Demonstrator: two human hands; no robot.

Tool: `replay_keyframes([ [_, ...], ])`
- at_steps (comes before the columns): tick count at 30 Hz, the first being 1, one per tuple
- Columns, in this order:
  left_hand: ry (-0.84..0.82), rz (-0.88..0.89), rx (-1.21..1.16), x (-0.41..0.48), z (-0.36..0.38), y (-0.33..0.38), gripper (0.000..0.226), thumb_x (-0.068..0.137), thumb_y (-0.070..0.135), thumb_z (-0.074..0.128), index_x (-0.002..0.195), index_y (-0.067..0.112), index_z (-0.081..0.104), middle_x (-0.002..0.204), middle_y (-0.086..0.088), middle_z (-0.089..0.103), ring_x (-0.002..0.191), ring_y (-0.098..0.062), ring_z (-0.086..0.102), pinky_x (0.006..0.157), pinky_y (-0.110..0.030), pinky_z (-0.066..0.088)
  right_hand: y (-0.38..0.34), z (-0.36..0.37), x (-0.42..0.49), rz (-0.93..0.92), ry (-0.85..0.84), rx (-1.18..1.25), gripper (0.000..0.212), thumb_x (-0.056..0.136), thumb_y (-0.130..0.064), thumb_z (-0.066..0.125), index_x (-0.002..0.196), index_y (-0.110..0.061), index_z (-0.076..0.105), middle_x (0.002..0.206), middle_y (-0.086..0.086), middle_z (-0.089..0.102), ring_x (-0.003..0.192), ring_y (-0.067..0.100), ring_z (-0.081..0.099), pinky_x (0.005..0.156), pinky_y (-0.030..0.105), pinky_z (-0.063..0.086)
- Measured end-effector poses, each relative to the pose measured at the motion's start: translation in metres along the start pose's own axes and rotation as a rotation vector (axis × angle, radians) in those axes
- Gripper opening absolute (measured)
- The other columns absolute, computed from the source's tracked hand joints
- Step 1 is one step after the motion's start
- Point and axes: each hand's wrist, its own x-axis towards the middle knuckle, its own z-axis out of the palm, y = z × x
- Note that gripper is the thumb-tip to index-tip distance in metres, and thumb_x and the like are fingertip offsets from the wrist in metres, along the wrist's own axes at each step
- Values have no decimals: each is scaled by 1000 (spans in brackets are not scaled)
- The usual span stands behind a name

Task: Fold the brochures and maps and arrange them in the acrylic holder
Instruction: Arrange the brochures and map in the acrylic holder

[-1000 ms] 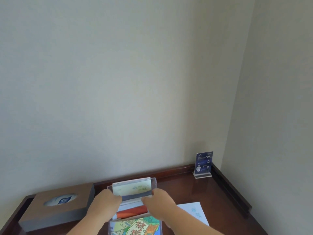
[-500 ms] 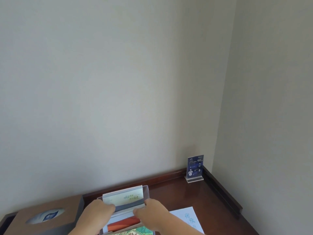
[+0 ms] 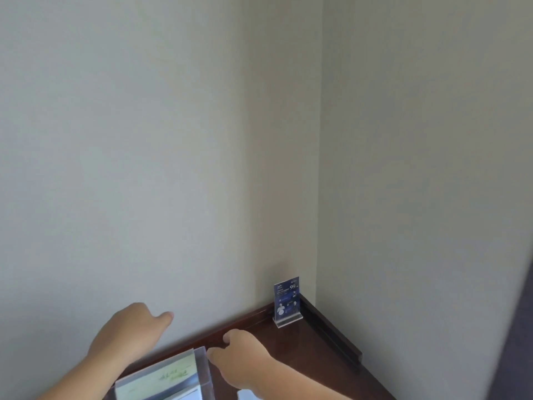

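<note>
The left hand (image 3: 129, 333) has lifted off the pale folded brochure (image 3: 161, 379) and hovers above it with the thumb stretched out, its other fingers hidden behind the back of the hand. The brochure now stands in the far slot of the acrylic holder (image 3: 205, 370) at the near edge of the view, so that piece looks placed. The right hand (image 3: 242, 356) has slid to the holder's right far corner, fingers curled and thumb tip at its wall, grip unclear, with a white sheet (image 3: 247, 395) beside it, probably next for folding.

Small blue card in clear stand (image 3: 286, 298), desk's far right corner: "99" readable.
Pale yellow folded brochure (image 3: 161, 379): handwriting-like marks, illegible.
</note>
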Motion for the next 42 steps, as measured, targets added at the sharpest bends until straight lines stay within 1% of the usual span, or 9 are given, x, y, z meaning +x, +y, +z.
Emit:
replay_keyframes([
  [7, 17, 184, -99, -8, 14, 62, 37, 86, 42, 49, 65, 13, 40, 59, -1, 45, 57, -22, 48, 52, -29, 30, 17, -31, -15, 44, 106, 11, 58, 93, -45, 52, 136, -7, 51, 140, 10, 54, 129, 26, 50, 108, 32, 37],
  [12, -40, 307, -173, -25, 48, 103, 33, 88, 41, 52, 98, 10, 62, 102, -10, 66, 96, -29, 61, 77, -34, 45, 57, -47, -27, 125, 198, -64, 28, 93, -40, 54, 94, -13, 60, 93, 6, 56, 96, 25, 61, 75, 26, 40],
  [16, -135, 336, -220, -44, 90, 120, 34, 86, 44, 53, 105, 18, 63, 108, -4, 67, 102, -27, 61, 81, -31, 47, 94, -54, -29, 174, 185, -57, 50, 95, -40, 56, 132, -8, 58, 127, 9, 62, 115, 26, 59, 91, 28, 43],
  [19, -189, 303, -236, -55, 124, 122, 37, 85, 44, 53, 112, 19, 61, 101, 2, 66, 90, -21, 61, 76, -29, 45, 120, -56, -23, 203, 139, -40, 54, 97, -40, 54, 141, -9, 50, 142, 8, 53, 128, 26, 51, 98, 28, 40],
  [23, -290, 160, -227, -64, 173, 117, 34, 86, 42, 52, 112, 20, 57, 92, 2, 66, 80, -20, 63, 68, -29, 45, 158, -51, -8, 215, 39, -33, 53, 99, -38, 51, 144, -11, 47, 144, 5, 51, 129, 24, 49, 93, 27, 38],
  [29, -456, -192, -228, -93, 248, 93, 48, 89, 32, 50, 130, 8, 48, 127, -11, 57, 98, -27, 63, 79, -34, 51, 207, -23, 12, 321, -154, 33, 40, 97, -30, 50, 130, -7, 53, 119, 6, 61, 115, 24, 58, 92, 37, 50],
  [35, -449, -535, -308, -105, 288, 77, 34, 87, 26, 53, 113, 4, 49, 114, -17, 58, 85, -26, 60, 59, -29, 40, 230, 7, 24, 468, -251, 218, 44, 88, -43, 61, 118, -11, 55, 107, 4, 68, 79, 18, 58, 60, 31, 43],
  [40, -344, -733, -521, -97, 304, 82, 11, 86, 15, 52, 89, 4, 53, 67, -4, 45, 52, -16, 38, 46, -22, 24, 237, 17, 30, 499, -253, 281, 43, 85, -44, 65, 115, -14, 62, 103, 3, 72, 91, 24, 70, 86, 44, 58],
  [42, -367, -801, -570, -94, 309, 83, 14, 88, 13, 50, 94, 2, 56, 70, -6, 47, 58, -19, 41, 50, -25, 33, 240, 16, 32, 523, -261, 275, 40, 85, -41, 64, 116, -16, 63, 104, 3, 72, 91, 23, 71, 87, 44, 58],
])
